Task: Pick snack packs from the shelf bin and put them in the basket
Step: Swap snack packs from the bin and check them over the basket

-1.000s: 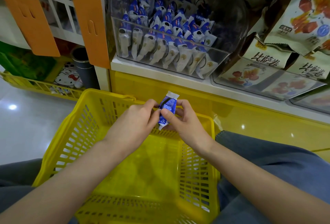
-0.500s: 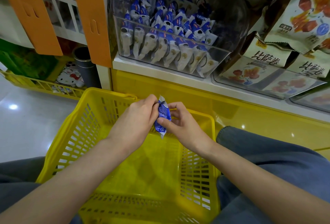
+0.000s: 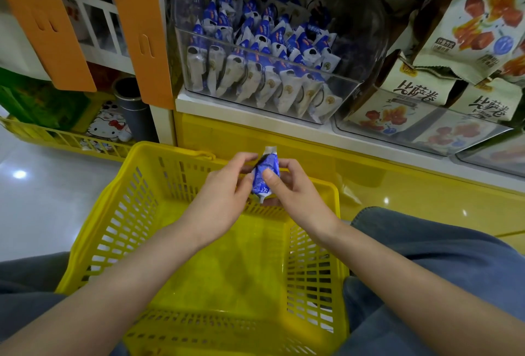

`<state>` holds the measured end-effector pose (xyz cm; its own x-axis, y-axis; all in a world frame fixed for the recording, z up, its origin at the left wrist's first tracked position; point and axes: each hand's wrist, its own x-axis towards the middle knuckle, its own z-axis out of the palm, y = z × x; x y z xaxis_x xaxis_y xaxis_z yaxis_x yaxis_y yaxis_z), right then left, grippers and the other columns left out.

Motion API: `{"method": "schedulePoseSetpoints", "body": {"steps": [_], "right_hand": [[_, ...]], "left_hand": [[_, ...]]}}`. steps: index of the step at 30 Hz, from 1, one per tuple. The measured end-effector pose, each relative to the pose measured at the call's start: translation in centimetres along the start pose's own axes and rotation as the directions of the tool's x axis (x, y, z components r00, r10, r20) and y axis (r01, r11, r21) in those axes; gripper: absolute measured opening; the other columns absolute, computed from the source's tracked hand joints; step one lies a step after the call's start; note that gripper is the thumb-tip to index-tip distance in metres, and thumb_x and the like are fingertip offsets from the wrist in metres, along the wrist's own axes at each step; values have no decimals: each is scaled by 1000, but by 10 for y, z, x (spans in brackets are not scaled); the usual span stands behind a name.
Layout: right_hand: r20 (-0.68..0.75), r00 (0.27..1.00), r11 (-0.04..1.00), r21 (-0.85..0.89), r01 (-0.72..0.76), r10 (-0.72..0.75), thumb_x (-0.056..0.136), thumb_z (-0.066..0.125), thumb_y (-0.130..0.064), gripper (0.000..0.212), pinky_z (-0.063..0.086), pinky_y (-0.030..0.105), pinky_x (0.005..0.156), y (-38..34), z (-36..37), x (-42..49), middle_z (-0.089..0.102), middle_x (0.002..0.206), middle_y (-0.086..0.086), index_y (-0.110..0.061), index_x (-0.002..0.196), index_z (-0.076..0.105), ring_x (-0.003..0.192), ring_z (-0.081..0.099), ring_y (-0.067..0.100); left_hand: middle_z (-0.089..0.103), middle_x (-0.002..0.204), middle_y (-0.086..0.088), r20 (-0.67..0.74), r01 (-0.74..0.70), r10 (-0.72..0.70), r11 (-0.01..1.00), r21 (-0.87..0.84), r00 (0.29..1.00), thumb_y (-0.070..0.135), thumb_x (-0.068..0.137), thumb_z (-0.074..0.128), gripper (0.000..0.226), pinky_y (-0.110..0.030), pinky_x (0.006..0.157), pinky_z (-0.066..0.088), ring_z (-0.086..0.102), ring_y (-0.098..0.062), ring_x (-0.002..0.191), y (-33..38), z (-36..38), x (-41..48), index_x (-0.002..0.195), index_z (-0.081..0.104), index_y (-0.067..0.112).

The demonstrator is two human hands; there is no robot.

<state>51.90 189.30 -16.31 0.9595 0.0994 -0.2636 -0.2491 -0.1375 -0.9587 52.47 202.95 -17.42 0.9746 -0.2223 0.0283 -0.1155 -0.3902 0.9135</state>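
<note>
The left hand (image 3: 224, 193) and right hand (image 3: 295, 193) still pinch the small blue-and-white foil snack pack (image 3: 265, 173), merely turned, over the far edge of the yellow slotted plastic basket (image 3: 93, 230); the drop is likely next.

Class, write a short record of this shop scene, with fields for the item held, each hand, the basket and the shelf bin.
Item held: one blue and white snack pack, roughly upright
Left hand: pinches the pack's left side
Right hand: thumb on the pack's front, fingers behind it
Basket: yellow slotted plastic, below both hands; no packs visible inside
Shelf bin: clear, on the shelf above the basket, holding many packs in the same colours
</note>
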Motion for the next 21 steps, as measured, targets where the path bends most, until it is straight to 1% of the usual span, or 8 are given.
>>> {"method": "schedulePoseSetpoints", "body": {"steps": [2,4,9,11,13,16,18,21], "right_hand": [[22,997,996,-55,70,-68,96,43,-16,19,48,11,61,-4,-1,0,60,94,3,-14,114,44,66,60,-7],[36,995,991,-92,100,-97,97,41,-19,22,46,10,67,-6,-2,-1,61,95,-3,-19,118,44,77,58,-4],[-72,995,993,-106,59,-67,87,61,-13,48,47,23,80,-8,-3,5,60,98,-1,-12,129,39,89,57,16],[-68,991,984,-145,107,-118,87,61,-8,33,47,28,82,-11,-2,7,62,93,-3,-7,118,51,87,57,13],[-40,987,976,-159,147,-155,90,56,-9,13,46,24,75,-13,-1,7,63,87,-1,-8,102,61,79,57,5],[-45,981,964,-199,178,-190,92,54,-14,12,43,28,67,-16,-2,8,61,77,4,-14,83,63,72,53,9],[-59,946,892,-356,278,-318,89,59,-15,9,41,18,64,-17,-2,7,60,73,-7,-17,81,64,67,52,-1],[44,811,605,-642,471,-583,87,62,-18,9,42,15,65,-20,-3,6,57,79,-9,-12,86,68,72,51,0]], "left_hand": [[66,100,-5,-21,71,-76,982,-176,997,5,96,42,20,-37,79,51,64,-23,90,3,0,3,104,49,22],[67,92,-8,-22,131,-143,948,-290,989,4,97,39,20,-44,80,50,63,-28,88,5,-4,6,96,48,22],[62,89,0,30,178,-184,879,-441,982,26,98,37,23,-15,72,44,55,-9,82,13,-6,5,90,57,19],[64,97,-2,56,183,-177,872,-454,983,26,96,42,22,-13,78,45,58,-8,88,16,-5,3,101,60,13],[65,108,-3,50,180,-175,896,-406,983,23,96,43,25,-19,85,46,60,-11,99,16,-5,2,113,59,12],[66,111,-3,18,191,-197,920,-342,980,24,98,41,27,-29,93,45,60,-14,103,14,-6,2,115,59,13],[68,100,-1,16,236,-248,897,-375,969,26,97,42,23,-24,86,46,62,-13,94,12,-7,4,103,62,17],[67,71,10,18,322,-360,810,-491,933,27,95,46,22,-10,59,46,63,1,64,9,-9,9,80,62,23]]}}
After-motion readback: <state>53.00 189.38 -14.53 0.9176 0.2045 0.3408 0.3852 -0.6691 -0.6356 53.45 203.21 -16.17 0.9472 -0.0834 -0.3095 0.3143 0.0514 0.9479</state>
